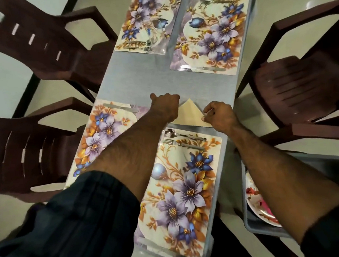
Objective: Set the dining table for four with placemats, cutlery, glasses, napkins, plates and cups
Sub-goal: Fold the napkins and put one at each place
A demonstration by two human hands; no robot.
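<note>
Now both hands work cream napkin on grey table, twelve o'clock of near placemat. Left hand fisted on its corner, right hand pinching edge (fold half-formed). Risk: uneven pull skews the crease.

Left hand covers napkin left corner; left forearm hides part of the near-left placemat; plate right of right forearm half hidden.

Four dark brown plastic chairs around table; pale glossy floor.
</note>
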